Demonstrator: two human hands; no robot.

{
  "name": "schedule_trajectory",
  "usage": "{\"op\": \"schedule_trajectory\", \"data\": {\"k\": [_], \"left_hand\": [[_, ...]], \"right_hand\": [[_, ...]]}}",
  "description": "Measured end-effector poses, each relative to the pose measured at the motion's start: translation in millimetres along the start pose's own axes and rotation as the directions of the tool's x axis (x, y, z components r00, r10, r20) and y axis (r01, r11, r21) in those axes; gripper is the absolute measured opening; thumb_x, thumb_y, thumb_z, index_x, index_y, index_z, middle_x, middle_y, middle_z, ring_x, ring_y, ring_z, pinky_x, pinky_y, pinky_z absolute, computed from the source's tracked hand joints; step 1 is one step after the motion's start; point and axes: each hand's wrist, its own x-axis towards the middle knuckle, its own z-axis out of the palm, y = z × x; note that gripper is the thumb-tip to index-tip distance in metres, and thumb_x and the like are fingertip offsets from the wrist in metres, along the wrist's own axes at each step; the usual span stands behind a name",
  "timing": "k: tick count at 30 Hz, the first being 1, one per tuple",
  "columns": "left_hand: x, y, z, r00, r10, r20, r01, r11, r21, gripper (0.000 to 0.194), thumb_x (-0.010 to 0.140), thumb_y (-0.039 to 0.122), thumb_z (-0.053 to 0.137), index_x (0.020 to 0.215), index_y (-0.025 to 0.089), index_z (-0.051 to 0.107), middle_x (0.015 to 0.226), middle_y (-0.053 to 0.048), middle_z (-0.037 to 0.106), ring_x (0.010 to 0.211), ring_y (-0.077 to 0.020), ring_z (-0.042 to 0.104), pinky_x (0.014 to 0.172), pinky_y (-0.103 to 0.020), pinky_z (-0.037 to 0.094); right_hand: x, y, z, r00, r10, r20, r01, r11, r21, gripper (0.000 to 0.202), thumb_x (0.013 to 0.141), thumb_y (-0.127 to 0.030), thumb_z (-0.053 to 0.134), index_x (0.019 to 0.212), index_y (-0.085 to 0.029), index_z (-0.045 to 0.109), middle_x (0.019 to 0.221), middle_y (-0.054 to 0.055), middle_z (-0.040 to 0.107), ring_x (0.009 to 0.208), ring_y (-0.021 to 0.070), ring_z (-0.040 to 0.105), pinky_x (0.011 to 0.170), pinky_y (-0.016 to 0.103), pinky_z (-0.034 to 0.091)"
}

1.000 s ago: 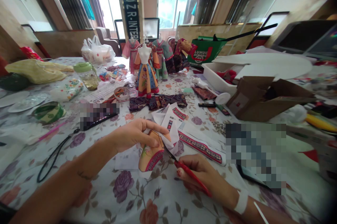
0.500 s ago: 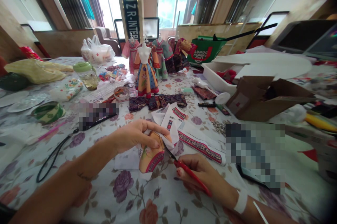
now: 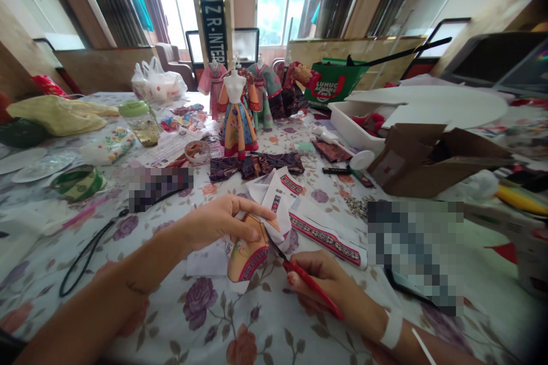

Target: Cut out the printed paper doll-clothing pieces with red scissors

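Between the thumb and fingers of my left hand [image 3: 226, 221] is a piece of yellow patterned fabric [image 3: 247, 256] with a curved pink-red border and white edges. My right hand [image 3: 321, 279] is closed round red-handled scissors [image 3: 310, 289], whose dark blades point up and left to the fabric's right edge. Whether the blades are parted is hard to tell. Just beyond my hands lie white fabric strips [image 3: 327, 239] with red and black patterned bands. A dark patterned cloth [image 3: 257, 165] lies flat in front of a small dress form [image 3: 236, 119] wearing a yellow and blue skirt.
A brown cardboard box [image 3: 411, 165] and a white tray [image 3: 355, 128] stand at the right. At the left are a green-lidded jar [image 3: 141, 122], a roll of green tape [image 3: 79, 182] and a black cord [image 3: 88, 262]. A green bag [image 3: 334, 80] is at the back.
The fabric's lower part has shifted very slightly to the right. Both hands have kept almost the same place and hold.
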Motion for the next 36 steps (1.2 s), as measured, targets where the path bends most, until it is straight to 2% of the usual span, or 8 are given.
{"op": "schedule_trajectory", "data": {"k": [22, 31, 36], "left_hand": [[-0.9, 3.3, 0.9, 1.000, -0.019, -0.009, 0.019, 1.000, -0.003, 0.044, 0.062, 0.013, 0.074, 0.106, 0.017, 0.070, 0.098, -0.007, 0.072, 0.079, -0.0172, 0.066, 0.075, -0.027, 0.048], [-0.1, 1.5, -0.1, 0.999, -0.031, 0.017, 0.031, 0.999, -0.014, 0.044, 0.064, 0.013, 0.074, 0.108, 0.017, 0.069, 0.077, -0.003, 0.072, 0.070, -0.0130, 0.064, 0.069, -0.022, 0.046], [0.1, 1.9, 2.0, 0.999, -0.031, 0.032, 0.032, 0.999, -0.027, 0.044, 0.064, 0.012, 0.074, 0.108, 0.016, 0.069, 0.075, -0.002, 0.071, 0.068, -0.0121, 0.063, 0.069, -0.022, 0.047]], "right_hand": [[-0.4, -1.4, 0.1, 1.000, 0.016, -0.018, -0.016, 1.000, -0.017, 0.050, 0.068, -0.059, 0.067, 0.055, -0.017, 0.044, 0.040, -0.007, 0.038, 0.037, 0.0046, 0.032, 0.037, 0.018, 0.022], [-0.5, -1.3, 1.0, 1.000, 0.015, -0.020, -0.015, 1.000, -0.002, 0.052, 0.068, -0.064, 0.064, 0.056, -0.017, 0.044, 0.040, -0.008, 0.037, 0.036, 0.0037, 0.030, 0.036, 0.018, 0.022], [-0.2, -0.8, 0.6, 1.000, 0.003, -0.010, -0.003, 1.000, 0.004, 0.052, 0.069, -0.063, 0.063, 0.056, -0.017, 0.045, 0.040, -0.008, 0.036, 0.036, 0.0039, 0.031, 0.037, 0.018, 0.022]]}}
